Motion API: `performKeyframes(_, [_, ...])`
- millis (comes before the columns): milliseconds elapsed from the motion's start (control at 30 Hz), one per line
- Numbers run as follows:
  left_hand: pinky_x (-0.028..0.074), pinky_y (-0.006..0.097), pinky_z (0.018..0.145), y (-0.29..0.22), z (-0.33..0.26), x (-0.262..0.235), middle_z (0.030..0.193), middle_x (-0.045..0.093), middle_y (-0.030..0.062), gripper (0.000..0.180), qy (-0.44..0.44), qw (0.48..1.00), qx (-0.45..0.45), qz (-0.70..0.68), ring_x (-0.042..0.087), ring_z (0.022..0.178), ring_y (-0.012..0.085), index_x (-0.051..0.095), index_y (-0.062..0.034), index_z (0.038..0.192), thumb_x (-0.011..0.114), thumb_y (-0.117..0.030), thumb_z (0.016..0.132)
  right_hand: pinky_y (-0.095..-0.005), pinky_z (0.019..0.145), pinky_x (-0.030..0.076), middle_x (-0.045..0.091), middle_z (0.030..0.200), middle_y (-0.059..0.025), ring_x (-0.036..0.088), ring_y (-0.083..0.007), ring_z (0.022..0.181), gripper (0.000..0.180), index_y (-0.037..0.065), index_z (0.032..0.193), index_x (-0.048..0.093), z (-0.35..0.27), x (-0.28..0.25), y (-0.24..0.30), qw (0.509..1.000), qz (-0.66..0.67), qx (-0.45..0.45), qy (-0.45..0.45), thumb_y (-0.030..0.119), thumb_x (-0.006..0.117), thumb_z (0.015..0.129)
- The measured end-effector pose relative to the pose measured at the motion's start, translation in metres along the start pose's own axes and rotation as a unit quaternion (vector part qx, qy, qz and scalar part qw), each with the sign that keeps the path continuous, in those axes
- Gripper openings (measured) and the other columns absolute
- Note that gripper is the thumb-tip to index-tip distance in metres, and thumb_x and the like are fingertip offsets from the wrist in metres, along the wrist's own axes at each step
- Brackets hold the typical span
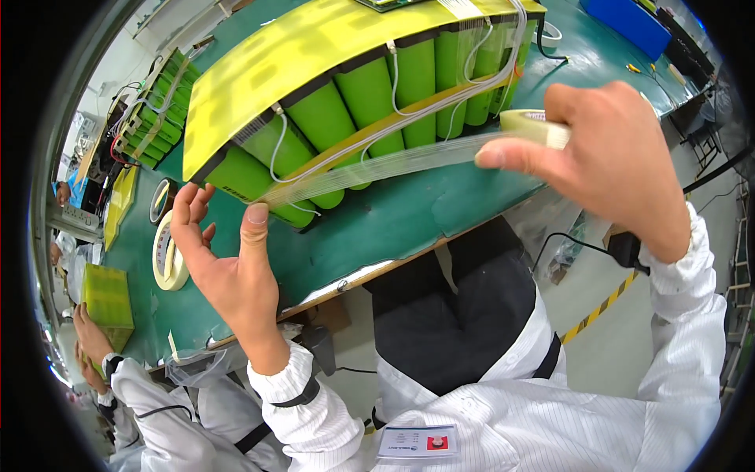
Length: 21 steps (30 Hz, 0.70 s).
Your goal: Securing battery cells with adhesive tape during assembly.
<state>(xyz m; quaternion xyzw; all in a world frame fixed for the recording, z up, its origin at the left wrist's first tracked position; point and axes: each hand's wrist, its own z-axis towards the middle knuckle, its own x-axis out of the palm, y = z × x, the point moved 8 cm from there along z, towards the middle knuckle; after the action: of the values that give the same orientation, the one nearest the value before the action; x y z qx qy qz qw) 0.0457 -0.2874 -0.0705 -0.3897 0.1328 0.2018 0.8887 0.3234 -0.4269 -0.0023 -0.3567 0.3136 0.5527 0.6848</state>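
A battery pack (405, 75) of several green cylindrical cells, with a yellow-green board along its top, lies on the green bench mat. White wires run along its near side. My right hand (617, 153) is closed round a tape roll (523, 122), off the pack's right end. From it a clear tape strip (385, 167) stretches leftward across the front of the cells. My left hand (232, 279) is at the pack's near left corner. Its thumb presses the strip's left end there, while the other fingers curl beside the corner, their tips partly hidden.
Left of the pack lie a cream tape roll (167, 256) and a darker roll (163, 200). Another green battery pack (161, 110) stands behind them. A co-worker's hand (93, 334) touches a yellow-green block (108, 299). At the back right is a blue box (625, 23).
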Motion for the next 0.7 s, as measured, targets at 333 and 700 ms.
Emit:
performKeyframes(333, [0.036, 0.039, 0.101, 0.003, -0.001, -0.002, 0.130, 0.053, 0.0186, 0.083, -0.003, 0.999, 0.012, -0.042, 0.050, 0.120, 0.0261, 0.034, 0.0024, 0.144, 0.080, -0.032, 0.084, -0.0377, 0.042, 0.033, 0.037, 0.045, -0.0130, 0.039, -0.0311, 0.040, 0.074, 0.000, 0.059, 0.052, 0.007, 0.006, -0.020, 0.998, 0.027, -0.012, 0.062, 0.071, 0.072, 0.069])
performKeyframes(700, [0.039, 0.031, 0.098, 0.011, -0.005, -0.008, 0.131, 0.050, 0.0164, 0.062, 0.001, 0.998, 0.035, -0.045, 0.051, 0.115, 0.0198, 0.030, 0.0026, 0.146, 0.063, -0.018, 0.098, -0.0404, 0.063, 0.037, 0.047, 0.060, -0.0131, 0.041, -0.0314, 0.060, 0.067, 0.002, 0.072, 0.060, -0.012, 0.012, -0.083, 0.992, 0.037, -0.087, 0.081, 0.068, 0.068, 0.076])
